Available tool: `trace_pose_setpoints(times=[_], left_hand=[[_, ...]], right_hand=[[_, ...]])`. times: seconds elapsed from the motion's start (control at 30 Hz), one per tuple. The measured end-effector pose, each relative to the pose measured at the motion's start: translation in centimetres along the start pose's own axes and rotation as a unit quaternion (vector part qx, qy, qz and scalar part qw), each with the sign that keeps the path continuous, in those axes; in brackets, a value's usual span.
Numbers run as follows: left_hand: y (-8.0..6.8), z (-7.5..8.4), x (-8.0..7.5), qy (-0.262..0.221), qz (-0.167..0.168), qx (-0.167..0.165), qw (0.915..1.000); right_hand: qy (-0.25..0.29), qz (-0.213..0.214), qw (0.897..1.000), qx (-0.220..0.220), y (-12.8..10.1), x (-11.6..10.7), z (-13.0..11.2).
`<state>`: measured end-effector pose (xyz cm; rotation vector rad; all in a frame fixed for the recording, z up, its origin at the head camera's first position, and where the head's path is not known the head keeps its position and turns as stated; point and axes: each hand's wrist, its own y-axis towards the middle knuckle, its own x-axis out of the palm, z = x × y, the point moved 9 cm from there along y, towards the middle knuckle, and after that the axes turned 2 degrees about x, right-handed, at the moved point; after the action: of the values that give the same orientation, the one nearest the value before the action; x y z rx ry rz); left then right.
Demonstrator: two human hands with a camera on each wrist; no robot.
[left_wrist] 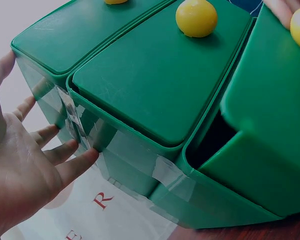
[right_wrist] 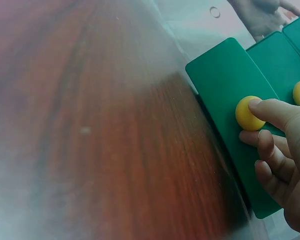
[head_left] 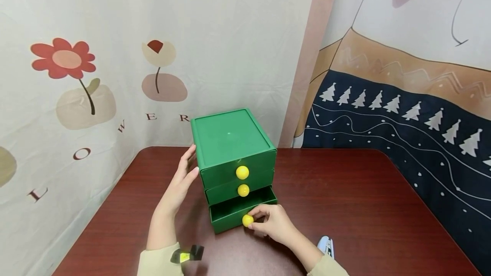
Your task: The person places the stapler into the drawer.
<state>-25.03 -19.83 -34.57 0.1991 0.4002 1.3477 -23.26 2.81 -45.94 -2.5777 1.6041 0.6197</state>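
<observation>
A green three-drawer box (head_left: pixel 230 139) with round yellow knobs stands on the table. Its bottom drawer (head_left: pixel 230 219) is pulled part way out, and the visible inside shows only green walls. My right hand (head_left: pixel 274 222) pinches that drawer's yellow knob (right_wrist: pixel 247 114) between thumb and fingers. The middle drawer (left_wrist: pixel 140 85) and the top drawer (head_left: pixel 222 176) are pushed in. My left hand (head_left: pixel 179 184) has its fingers spread, with fingertips against the box's left side; in the left wrist view clear tape (left_wrist: pixel 172 172) runs along that side.
A light-blue and white object (head_left: pixel 326 245) lies on the dark red wooden table (head_left: pixel 345 191) by my right forearm. Behind the table hangs a pale cloth (head_left: pixel 238 54) with flowers and letters. To the right is a dark blue cloth (head_left: pixel 383 139) with white trees.
</observation>
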Motion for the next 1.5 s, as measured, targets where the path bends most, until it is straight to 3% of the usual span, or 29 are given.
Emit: trace_pose_setpoints(times=[0.5, 0.87, 1.23, 1.5], left_hand=[[0.1, 0.0, 0.0, 0.001, 0.000, 0.003, 1.0000], [0.1, -0.1, 0.0, -0.001, 0.001, 0.001, 1.0000], [0.1, -0.2, -0.1, -0.001, 0.003, 0.003, 1.0000], [0.1, -0.3, 0.0, -0.001, 0.002, 0.003, 1.0000]], right_hand=[[-0.008, -0.028, 1.000, -0.010, -3.2, -0.2, -0.8], [-0.005, -0.042, 0.999, 0.011, -4.8, -0.2, -0.3], [-0.006, -0.046, 0.999, -0.028, -5.2, -0.3, -0.6], [-0.052, -0.050, 0.994, -0.080, -6.1, -1.9, -1.5]])
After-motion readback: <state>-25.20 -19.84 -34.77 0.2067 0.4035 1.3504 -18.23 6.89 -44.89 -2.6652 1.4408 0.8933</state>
